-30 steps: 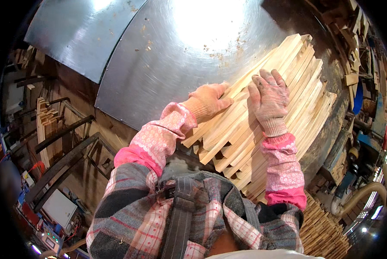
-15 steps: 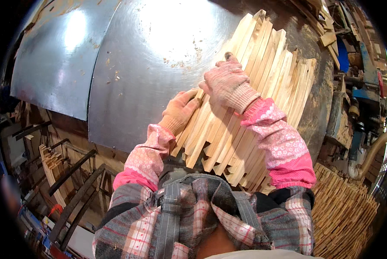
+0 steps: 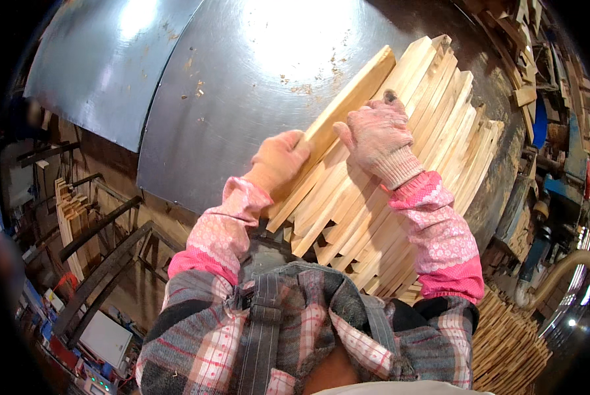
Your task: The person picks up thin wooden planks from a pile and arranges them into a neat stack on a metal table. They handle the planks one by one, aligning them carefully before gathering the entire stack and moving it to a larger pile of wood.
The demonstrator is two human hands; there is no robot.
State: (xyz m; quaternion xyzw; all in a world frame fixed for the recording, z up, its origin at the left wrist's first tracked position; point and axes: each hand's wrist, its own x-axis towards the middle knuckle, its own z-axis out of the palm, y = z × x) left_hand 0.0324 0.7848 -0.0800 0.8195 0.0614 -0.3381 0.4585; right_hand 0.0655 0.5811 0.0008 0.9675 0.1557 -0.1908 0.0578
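My left hand (image 3: 280, 160) is closed round the left edge of a long wooden strip (image 3: 341, 108), which stands slightly apart from the others and tilted up. To its right, a pile of similar pale wooden strips (image 3: 433, 122) lies side by side on the metal table (image 3: 209, 131), their ends uneven. My right hand (image 3: 377, 135), in a dusty pink knitted glove with a darkened fingertip, rests over the pile just right of that strip. Its thumb sticks out toward the strip and its fingers are bent but apart; the palm side is hidden.
Wood chips (image 3: 301, 89) dot the shiny table. Stacked thin strips (image 3: 509, 342) stand at the lower right. A dark metal frame (image 3: 110, 270) and upright boards (image 3: 74, 230) are at the left. Machinery with a bent hose (image 3: 565, 270) lines the right side.
The leftmost strip has come away from the pile and tilted up in my left hand. My right hand has shifted right relative to it. The whole view has also moved a little.
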